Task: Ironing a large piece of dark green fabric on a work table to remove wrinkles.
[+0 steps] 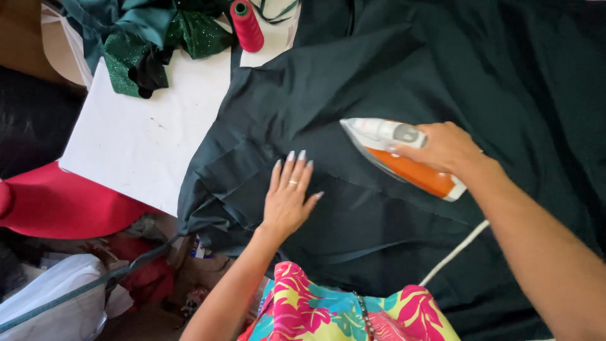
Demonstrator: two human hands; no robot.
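At the far left, a red cloth bulges at about 8 o'clock from the middle of the scene, with a white bag below it at 7 o'clock. Next comes the white table, its bare top reaching toward 10 o'clock. On its upper edge, at 11 o'clock, lies a heap of glittery green fabric scraps, and just right of them a red thread cone lies tilted.

The dark green fabric covers the table from the centre out to 3 o'clock, folded into pleats at its left edge. The left hand lies flat on it just left of centre, fingers released and spread, pointing to 12 o'clock, pressing the cloth beside a fold. A ring shows on one finger.

At 2 o'clock from that hand, the white and orange iron rests on the fabric, its tip aimed at 10 o'clock. The right hand is clenched around its handle. A white cord trails toward 5 o'clock.
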